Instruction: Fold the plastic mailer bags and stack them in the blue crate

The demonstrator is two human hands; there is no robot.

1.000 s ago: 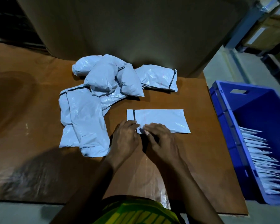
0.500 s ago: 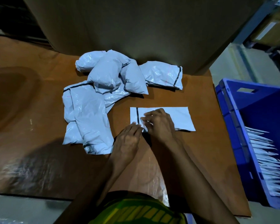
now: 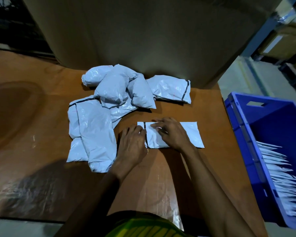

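A white mailer bag [image 3: 191,134], folded into a long strip with a black band near its left end, lies flat on the brown table [image 3: 41,134]. My right hand [image 3: 171,134] presses down on the strip's left half with spread fingers. Just left of it, my left hand [image 3: 133,144] rests at the strip's left edge, fingertips touching the plastic by the black band. A heap of unfolded white mailer bags [image 3: 109,106] lies behind and to the left. The blue crate [image 3: 256,127] stands to the right of the table, holding several folded bags [image 3: 280,177] standing on edge.
A large brown cardboard wall [image 3: 143,40] rises along the table's back edge. Metal shelving with boxes [image 3: 280,36] stands at the far right. The table's right edge runs close beside the crate.
My right hand has slid further up and across the folded strip, flattening it. My left hand has stayed at the strip's left edge.
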